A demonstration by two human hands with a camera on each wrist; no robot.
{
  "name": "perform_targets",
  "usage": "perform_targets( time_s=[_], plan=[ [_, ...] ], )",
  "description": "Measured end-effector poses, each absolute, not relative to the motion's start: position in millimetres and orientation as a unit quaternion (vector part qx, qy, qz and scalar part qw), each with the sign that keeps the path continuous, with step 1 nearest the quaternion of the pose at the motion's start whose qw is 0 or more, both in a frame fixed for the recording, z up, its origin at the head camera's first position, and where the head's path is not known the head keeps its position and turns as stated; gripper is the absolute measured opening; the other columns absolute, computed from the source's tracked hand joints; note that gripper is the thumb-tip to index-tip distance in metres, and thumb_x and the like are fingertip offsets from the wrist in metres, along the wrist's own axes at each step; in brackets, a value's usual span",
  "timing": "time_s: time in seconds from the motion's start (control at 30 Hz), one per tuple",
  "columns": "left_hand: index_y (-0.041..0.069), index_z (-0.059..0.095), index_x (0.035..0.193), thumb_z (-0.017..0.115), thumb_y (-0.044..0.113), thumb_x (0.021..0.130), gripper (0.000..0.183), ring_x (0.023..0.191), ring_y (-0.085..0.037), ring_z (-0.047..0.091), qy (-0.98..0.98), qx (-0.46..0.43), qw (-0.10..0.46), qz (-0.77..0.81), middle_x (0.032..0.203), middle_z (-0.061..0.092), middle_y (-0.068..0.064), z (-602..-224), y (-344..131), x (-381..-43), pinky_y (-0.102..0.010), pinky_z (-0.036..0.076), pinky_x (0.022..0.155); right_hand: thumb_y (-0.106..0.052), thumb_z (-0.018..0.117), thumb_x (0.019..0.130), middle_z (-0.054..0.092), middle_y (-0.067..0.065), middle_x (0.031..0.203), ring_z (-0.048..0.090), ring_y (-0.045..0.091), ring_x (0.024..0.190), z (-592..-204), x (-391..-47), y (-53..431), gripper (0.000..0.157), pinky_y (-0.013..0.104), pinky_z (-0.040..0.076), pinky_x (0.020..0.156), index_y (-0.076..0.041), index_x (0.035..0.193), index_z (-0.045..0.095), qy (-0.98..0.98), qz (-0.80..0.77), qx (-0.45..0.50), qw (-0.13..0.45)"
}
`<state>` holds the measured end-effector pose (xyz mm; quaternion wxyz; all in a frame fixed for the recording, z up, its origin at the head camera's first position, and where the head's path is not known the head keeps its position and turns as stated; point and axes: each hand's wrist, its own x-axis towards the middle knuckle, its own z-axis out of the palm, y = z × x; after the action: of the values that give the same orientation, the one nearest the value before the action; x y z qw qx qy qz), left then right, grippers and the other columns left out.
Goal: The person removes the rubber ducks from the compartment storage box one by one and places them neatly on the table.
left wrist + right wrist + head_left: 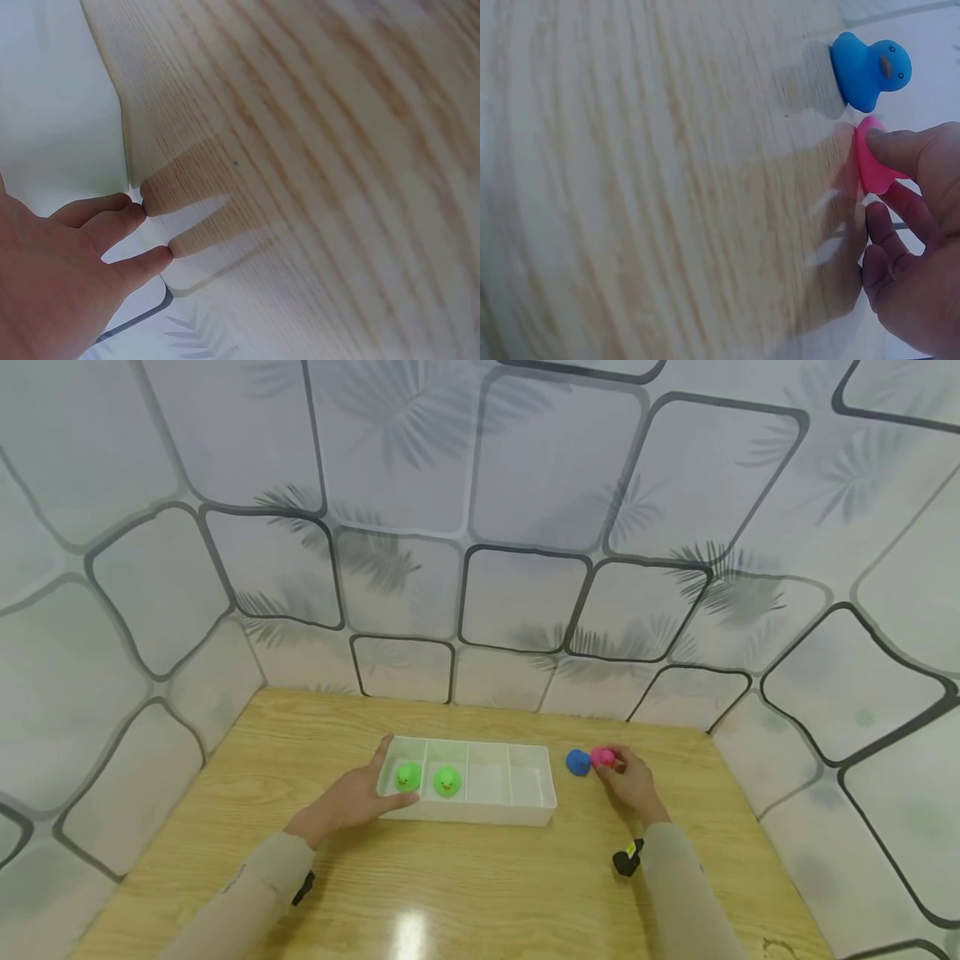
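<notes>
A white tray (487,811) with a row of compartments stands on the table. A green rubber duck (408,776) sits in its leftmost compartment, and another green rubber duck (447,781) in the one beside it. My left hand (358,795) rests against the tray's left end, its thumb along the front side and its straight fingers spread toward the back corner. To the right of the tray, my right hand (632,780) pinches a pink rubber duck (870,161) between thumb and fingers, low at the table. A blue rubber duck (866,67) stands close beside it.
The light wood table (480,885) meets a patterned cloth wall (525,602) at the back and sides. Black wrist cameras are strapped at both wrists, the right one (627,859) showing near the sleeve.
</notes>
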<state>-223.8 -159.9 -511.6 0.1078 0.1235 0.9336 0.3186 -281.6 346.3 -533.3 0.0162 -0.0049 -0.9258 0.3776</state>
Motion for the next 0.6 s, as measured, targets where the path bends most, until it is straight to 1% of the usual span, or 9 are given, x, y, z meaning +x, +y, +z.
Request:
perform_targets(
  time_s=[0.17,0.4,0.5,0.6],
  plan=[
    [0.018,-0.011,0.17,0.064,0.077,0.091,0.124,0.107,-0.028,0.069,0.933,0.126,0.106,0.32,0.137,0.065,-0.029,-509.9,-160.4,-222.7,-0.057,0.053,0.1,-0.016,0.065,0.105,0.055,0.035,0.146,0.056,0.052,0.131,-532.9,-281.5,345.7,0.045,0.062,0.045,0.111,0.002,0.145,0.053,-0.923,0.384,-0.008,0.006],
    [0.018,-0.011,0.17,0.066,0.074,0.091,0.124,0.104,-0.027,0.069,0.932,0.127,0.106,0.322,0.134,0.067,-0.029,-510.6,-161.5,-222.5,-0.056,0.054,0.099,-0.018,0.064,0.106,0.055,0.036,0.146,0.057,0.052,0.131,-531.4,-279.2,342.7,0.045,0.062,0.045,0.111,0.002,0.144,0.053,-0.924,0.383,-0.009,0.011],
    [0.017,-0.01,0.17,0.065,0.076,0.091,0.124,0.105,-0.027,0.069,0.932,0.127,0.107,0.321,0.134,0.067,-0.028,-510.7,-161.2,-223.3,-0.056,0.053,0.1,-0.019,0.063,0.107,0.055,0.035,0.146,0.057,0.05,0.13,-532.3,-279.3,342.2,0.044,0.061,0.045,0.11,0.0,0.145,0.052,-0.923,0.384,-0.01,0.011],
    [0.015,-0.009,0.17,0.064,0.077,0.09,0.125,0.106,-0.028,0.069,0.933,0.127,0.104,0.32,0.133,0.068,-0.028,-511.3,-160.9,-224.5,-0.057,0.053,0.101,-0.02,0.063,0.107,0.055,0.035,0.146,0.057,0.049,0.13,-533.9,-280.2,342.6,0.048,0.061,0.045,0.11,-0.003,0.15,0.05,-0.922,0.387,-0.011,0.013]
  ],
)
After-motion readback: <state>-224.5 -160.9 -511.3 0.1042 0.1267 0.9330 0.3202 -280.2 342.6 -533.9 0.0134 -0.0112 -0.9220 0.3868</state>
